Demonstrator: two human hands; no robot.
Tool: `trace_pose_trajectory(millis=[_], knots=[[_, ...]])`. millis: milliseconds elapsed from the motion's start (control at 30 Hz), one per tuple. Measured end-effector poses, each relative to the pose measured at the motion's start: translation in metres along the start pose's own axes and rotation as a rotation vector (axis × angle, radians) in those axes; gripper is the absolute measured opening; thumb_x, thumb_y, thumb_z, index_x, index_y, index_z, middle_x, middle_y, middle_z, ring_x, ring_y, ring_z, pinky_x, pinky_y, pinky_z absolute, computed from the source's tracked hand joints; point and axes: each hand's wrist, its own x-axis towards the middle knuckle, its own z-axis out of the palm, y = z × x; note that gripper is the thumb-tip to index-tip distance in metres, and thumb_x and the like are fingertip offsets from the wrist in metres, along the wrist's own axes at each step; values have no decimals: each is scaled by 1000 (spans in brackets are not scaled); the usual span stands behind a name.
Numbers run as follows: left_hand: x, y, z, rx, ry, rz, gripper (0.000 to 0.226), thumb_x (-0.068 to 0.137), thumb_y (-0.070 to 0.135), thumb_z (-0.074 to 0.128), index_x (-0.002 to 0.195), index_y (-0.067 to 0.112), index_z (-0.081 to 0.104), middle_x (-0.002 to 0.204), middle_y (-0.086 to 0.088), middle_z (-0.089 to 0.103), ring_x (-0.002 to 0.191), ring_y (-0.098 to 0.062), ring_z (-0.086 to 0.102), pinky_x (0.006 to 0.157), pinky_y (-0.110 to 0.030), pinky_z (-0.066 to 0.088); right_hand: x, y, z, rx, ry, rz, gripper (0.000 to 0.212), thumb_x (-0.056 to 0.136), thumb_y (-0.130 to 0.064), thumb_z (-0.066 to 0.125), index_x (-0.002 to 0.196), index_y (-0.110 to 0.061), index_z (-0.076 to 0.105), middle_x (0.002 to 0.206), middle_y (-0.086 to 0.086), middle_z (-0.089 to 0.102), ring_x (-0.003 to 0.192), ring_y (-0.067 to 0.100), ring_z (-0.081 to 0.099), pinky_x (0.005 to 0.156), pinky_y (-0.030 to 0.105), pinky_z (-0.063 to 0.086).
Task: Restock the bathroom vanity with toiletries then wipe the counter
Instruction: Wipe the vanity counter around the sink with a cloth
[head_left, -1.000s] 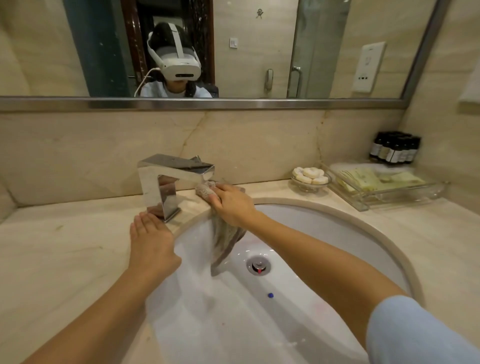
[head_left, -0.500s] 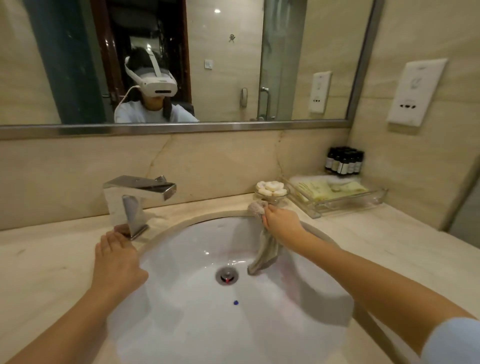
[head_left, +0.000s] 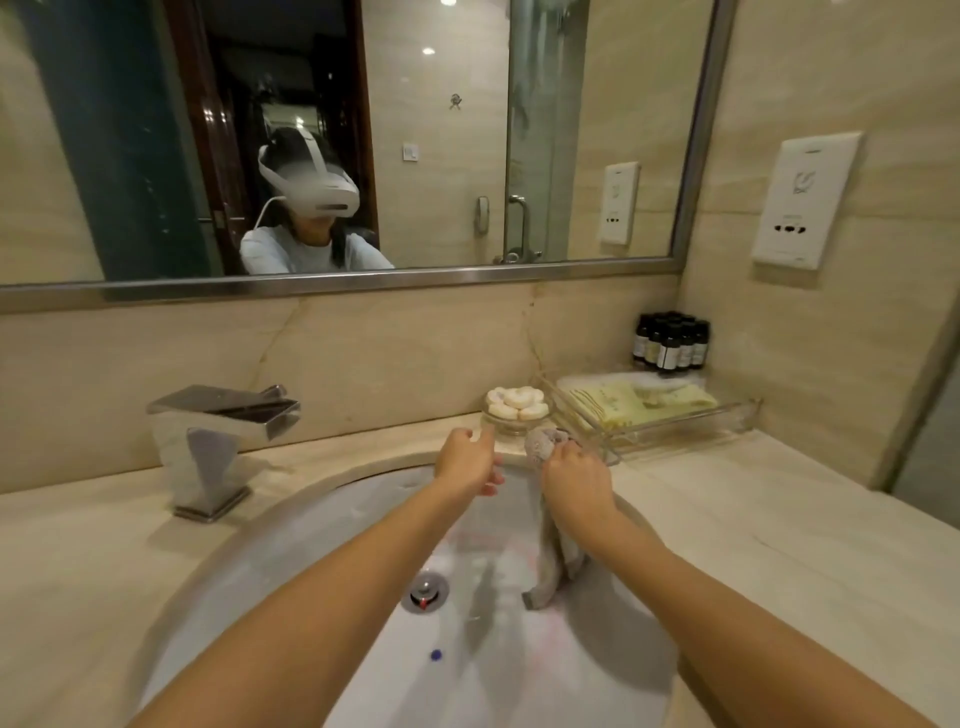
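Note:
My right hand (head_left: 575, 483) grips a grey cloth (head_left: 551, 569) at the sink's back rim; the cloth's bunched top sticks up past my fingers and its tail hangs down into the white basin (head_left: 291, 561). My left hand (head_left: 467, 460) is raised just left of it, fingers loosely curled and reaching toward a small glass dish of white soaps (head_left: 517, 408). It holds nothing. Behind the dish a clear tray (head_left: 691, 431) holds yellow packets, with several dark small bottles (head_left: 671, 343) in the corner.
A chrome faucet (head_left: 218, 441) stands at the sink's back left. The beige stone counter (head_left: 779, 545) runs to the right wall, where a white socket plate (head_left: 802, 200) hangs. A mirror spans the back wall. The drain (head_left: 425, 592) sits mid-basin.
My left hand left the counter by the faucet and came across to the soap dish. My right hand carried the cloth rightward along the back rim. The view swung right.

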Motion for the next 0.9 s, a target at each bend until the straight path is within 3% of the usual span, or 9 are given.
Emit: trace_pose_trajectory(millis=[100, 200, 333, 400, 433, 500, 600, 767, 900], knots=[[27, 13, 21, -137, -72, -131, 18, 101, 29, 35, 108, 14, 41, 74, -7, 57, 38, -13, 51, 41, -20, 38, 7, -1, 14, 122, 71, 28, 38, 30, -7, 87, 62, 5, 69, 56, 17, 62, 44, 28, 60, 37, 25, 45], [55, 9, 32, -171, -91, -186, 27, 100, 25, 30, 104, 7, 50, 67, -9, 57, 25, -10, 45, 33, -11, 29, 13, -1, 27, 68, 121, -4, 32, 38, -11, 86, 65, 0, 72, 61, 14, 64, 51, 26, 62, 40, 26, 47], [80, 9, 37, -118, -35, -149, 41, 96, 19, 27, 111, -3, 57, 63, -11, 57, 23, -12, 46, 35, -13, 30, 19, -2, 27, 86, 135, -4, 30, 49, -19, 86, 68, -2, 72, 63, 12, 65, 51, 24, 63, 42, 24, 47], [84, 9, 36, -132, -41, -140, 41, 95, 18, 27, 113, -1, 58, 58, -8, 57, 24, -12, 47, 37, -15, 31, 20, -1, 18, 89, 137, 18, 31, 72, -24, 75, 89, 1, 70, 84, 15, 68, 73, 27, 67, 58, 28, 52], [84, 9, 35, -148, -48, -140, 40, 95, 17, 27, 113, 0, 58, 55, -7, 58, 24, -12, 48, 38, -15, 31, 21, -2, 16, 125, 108, 6, 34, 88, -24, 59, 107, 3, 63, 104, 18, 64, 93, 30, 64, 74, 32, 51], [86, 9, 32, -181, -80, -143, 38, 94, 15, 28, 114, 4, 58, 57, -5, 57, 25, -11, 48, 35, -13, 32, 25, -2, 17, 156, 71, -10, 41, 99, -23, 32, 128, 1, 48, 130, 17, 51, 119, 29, 50, 94, 37, 42], [86, 13, 32, -260, -73, -140, 37, 93, 5, 28, 113, 1, 59, 61, -7, 52, 23, -10, 45, 36, -17, 37, 28, -5, 14, 208, 40, 25, 42, 100, -25, 27, 128, -3, 49, 133, 13, 48, 122, 28, 47, 95, 36, 40], [78, 24, 31, -262, -56, -161, 29, 99, 4, 25, 80, 2, 47, 63, -11, 43, 40, -19, 46, 24, -22, 40, 31, -1, 10, 246, -45, -1, 43, 101, -22, 27, 137, -2, 40, 146, 13, 37, 134, 27, 37, 106, 36, 33], [79, 30, 1, -253, -59, -133, 23, 99, 3, 26, 109, 7, 47, 62, -10, 39, 22, -13, 45, 29, -26, 45, 57, 1, 20, 340, -124, -75, 46, 101, -17, 26, 143, -1, 32, 151, 16, 30, 141, 27, 25, 115, 38, 24]])
